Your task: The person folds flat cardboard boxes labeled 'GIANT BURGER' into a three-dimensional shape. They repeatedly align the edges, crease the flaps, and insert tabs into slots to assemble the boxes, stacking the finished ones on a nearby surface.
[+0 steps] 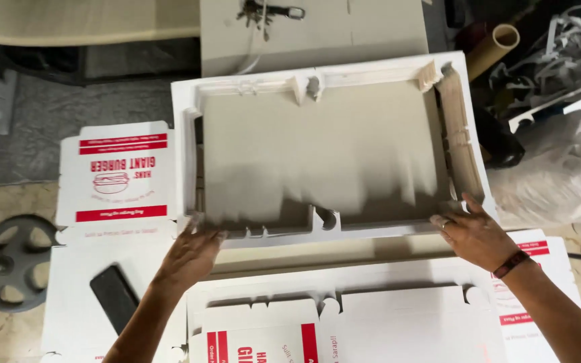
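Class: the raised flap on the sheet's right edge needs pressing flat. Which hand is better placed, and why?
Right. The right hand rests on the sheet at its near right corner, just below the raised flap. The left hand sits at the near left corner, far across.

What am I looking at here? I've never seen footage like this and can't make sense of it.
This is one picture from a camera worn on a person's head, looking down at their own two bare hands. The left hand and right hand press on the near edge of a grey cardboard sheet, blurred, lying in a white frame. Around it lie flat white box blanks printed in red. A dark phone lies to the left, and a cardboard tube sits at top right. A grey wheel shows at the left.
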